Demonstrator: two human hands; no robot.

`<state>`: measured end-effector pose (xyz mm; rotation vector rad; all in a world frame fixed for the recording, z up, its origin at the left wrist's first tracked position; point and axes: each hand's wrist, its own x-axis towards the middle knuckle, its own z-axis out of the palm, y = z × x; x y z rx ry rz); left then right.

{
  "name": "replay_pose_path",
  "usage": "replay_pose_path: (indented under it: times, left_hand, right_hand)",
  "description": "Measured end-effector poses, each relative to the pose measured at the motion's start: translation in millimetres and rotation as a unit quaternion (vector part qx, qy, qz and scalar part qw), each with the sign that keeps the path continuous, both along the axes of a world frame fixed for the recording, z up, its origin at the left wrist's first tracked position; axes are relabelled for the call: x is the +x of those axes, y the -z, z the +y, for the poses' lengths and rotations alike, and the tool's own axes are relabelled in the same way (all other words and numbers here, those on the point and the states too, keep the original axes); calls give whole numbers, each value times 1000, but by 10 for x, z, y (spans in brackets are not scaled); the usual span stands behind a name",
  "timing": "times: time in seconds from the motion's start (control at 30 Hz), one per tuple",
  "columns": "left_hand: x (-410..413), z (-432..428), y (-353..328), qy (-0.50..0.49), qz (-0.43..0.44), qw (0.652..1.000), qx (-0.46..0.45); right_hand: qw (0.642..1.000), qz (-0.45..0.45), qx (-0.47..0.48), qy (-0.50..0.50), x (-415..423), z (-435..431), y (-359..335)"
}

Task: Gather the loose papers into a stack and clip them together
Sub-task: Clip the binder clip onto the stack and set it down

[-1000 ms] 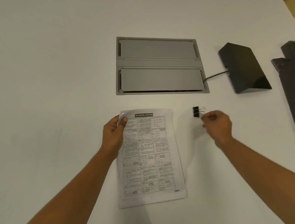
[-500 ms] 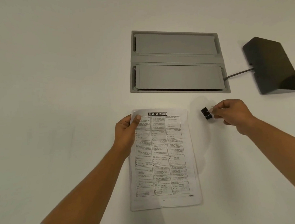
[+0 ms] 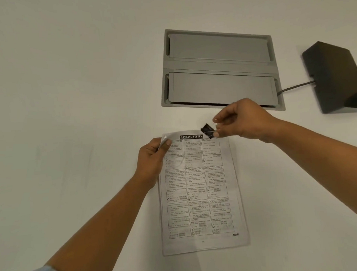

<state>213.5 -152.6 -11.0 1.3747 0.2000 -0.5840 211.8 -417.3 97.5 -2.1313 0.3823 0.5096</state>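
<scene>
Over the papers [image 3: 200, 195]: binder clip [image 3: 207, 130], lifted off the counter [image 3: 69, 99].
Pinched in the right hand [image 3: 240, 120]; left hand [image 3: 152, 161] grips their corner, so clipping looks next.

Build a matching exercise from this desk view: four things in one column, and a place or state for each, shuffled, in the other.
Things
1. binder clip
2. paper stack
3. grey hatch
4. black box

Places or states
A. set into the tabletop
B. pinched by the right hand over the stack's top edge
C. lying flat, top-left corner lifted by the left hand
D. far right, with a cable leading from it

Pairs: 1-B, 2-C, 3-A, 4-D
</scene>
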Motion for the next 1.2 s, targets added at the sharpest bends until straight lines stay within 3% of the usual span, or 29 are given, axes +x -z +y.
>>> replay_pose_path:
  times: [0.13,0.33,1.2]
  left_hand:
    - [12,18,15,-2,1,1000,2]
    - [-21,-13,7,-45,-3,999,0]
    - [-15,-2,32,-56,-18,998,-6]
  right_hand:
    - [986,-73,-95,-114,185,267,-58]
    - [968,-101,-121,-194,349,455,-30]
    - [922,-21,-168,-349,818,726,120]
